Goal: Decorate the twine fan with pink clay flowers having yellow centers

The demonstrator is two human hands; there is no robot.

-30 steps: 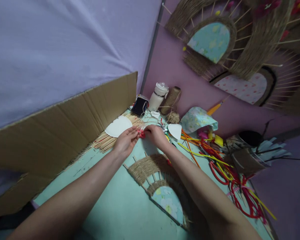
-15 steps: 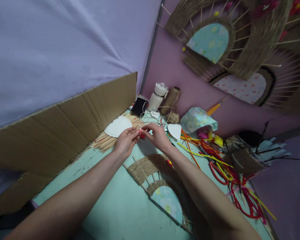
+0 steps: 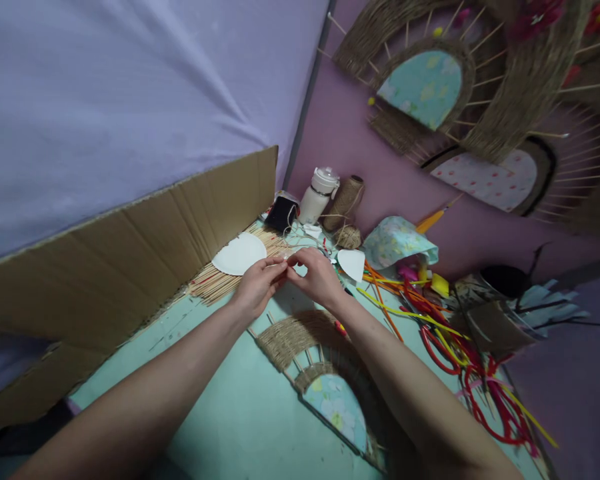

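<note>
Over the table, my left hand [image 3: 257, 283] and my right hand [image 3: 315, 275] meet at their fingertips, both closed in a pinch. The small red piece held between them in the earlier frames is hidden by my fingers now; a bit of something clear or whitish shows at the tips. Below my right wrist lies a half-round woven twine piece [image 3: 295, 337] on sticks, with a floral fabric centre. A small red and yellow flower [image 3: 340, 327] sits on it, partly behind my right forearm.
A cardboard panel [image 3: 180, 217] borders the left; thin sticks [image 3: 213, 285] and a white half-round card [image 3: 240, 255] lie beside it. Behind stand a white bottle [image 3: 319, 197] and a twine spool [image 3: 345, 202]. Coloured pipe cleaners [image 3: 395, 307] and red-handled scissors [image 3: 439, 350] clutter the right.
The red piece between my fingers has gone out of sight behind them. My right fingers shifted at the pinch, and both hands stay in nearly the same place.
</note>
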